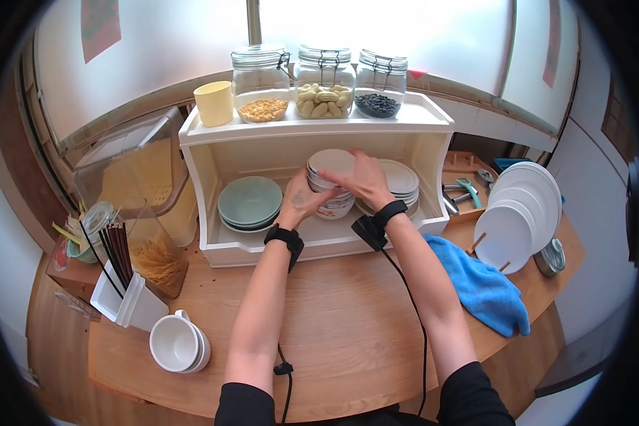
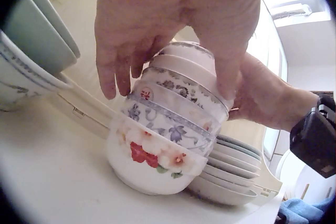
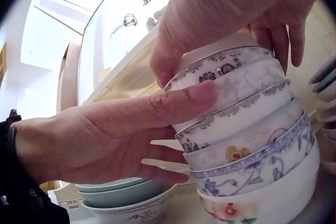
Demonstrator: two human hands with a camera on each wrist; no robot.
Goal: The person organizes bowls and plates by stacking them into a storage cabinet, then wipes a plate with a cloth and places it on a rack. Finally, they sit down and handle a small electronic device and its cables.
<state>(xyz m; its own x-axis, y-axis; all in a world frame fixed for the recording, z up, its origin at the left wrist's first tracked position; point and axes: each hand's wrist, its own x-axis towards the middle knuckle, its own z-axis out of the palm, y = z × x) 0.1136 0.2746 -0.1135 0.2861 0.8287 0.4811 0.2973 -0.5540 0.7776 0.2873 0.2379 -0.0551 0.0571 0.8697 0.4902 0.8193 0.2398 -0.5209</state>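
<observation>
A stack of floral-patterned white bowls [image 1: 336, 207] stands inside the white shelf unit [image 1: 312, 254], between two other piles of dishes. My left hand [image 1: 304, 201] grips the upper bowls from the left, its thumb lying across their front. From the right, my right hand [image 1: 369, 182] holds the same upper part, with thumb and fingers on opposite sides. The lowest bowl [image 2: 157, 155], with red flowers, rests on the shelf floor. In the right wrist view, the nested rims [image 3: 236, 111] lean slightly.
Green bowls [image 1: 248, 200] are piled left of the stack, and white plates [image 1: 399, 176] right of it. Glass jars [image 1: 324, 92] line the shelf top. White cups [image 1: 175, 343], a blue cloth [image 1: 476, 284] and a rack of plates [image 1: 505, 234] occupy the table's sides.
</observation>
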